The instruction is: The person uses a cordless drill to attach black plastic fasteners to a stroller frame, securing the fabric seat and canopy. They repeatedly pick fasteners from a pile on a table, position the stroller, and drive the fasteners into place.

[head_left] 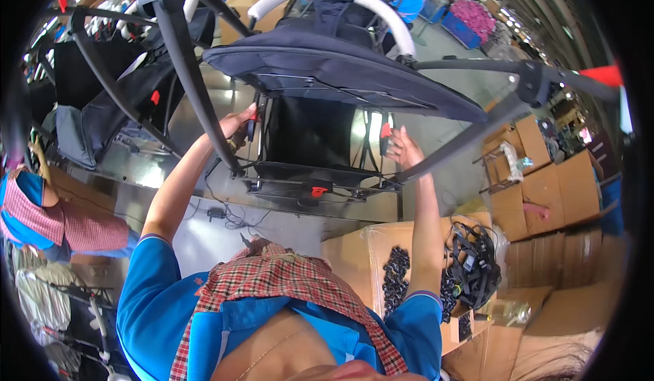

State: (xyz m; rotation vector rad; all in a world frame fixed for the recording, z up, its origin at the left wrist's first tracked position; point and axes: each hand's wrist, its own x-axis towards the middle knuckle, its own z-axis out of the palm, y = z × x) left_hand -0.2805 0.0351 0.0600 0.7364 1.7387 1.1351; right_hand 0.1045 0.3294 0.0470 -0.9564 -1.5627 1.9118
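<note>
A baby stroller with a dark tubular frame (185, 74) stands on the bench before me, its black fabric seat (340, 67) at the top. My left hand (237, 126) is at the left side of the frame, its fingers closed at a black latch with a red tab (253, 127). On the opposite side, my right hand (407, 150) has its fingers apart beside another red tab (386, 130); any contact is hard to tell. Between the hands hangs a black fabric panel (310, 132). Below it a crossbar carries a red pedal-like piece (318, 191).
Another dark stroller (88, 122) stands at left, near a co-worker in a checked apron (88, 227). To my right, a cardboard-covered surface (354, 255) holds small black parts (396, 282) and black straps (473, 265). Cardboard boxes (545, 197) stand farther right. A cable (235, 221) lies below the bench.
</note>
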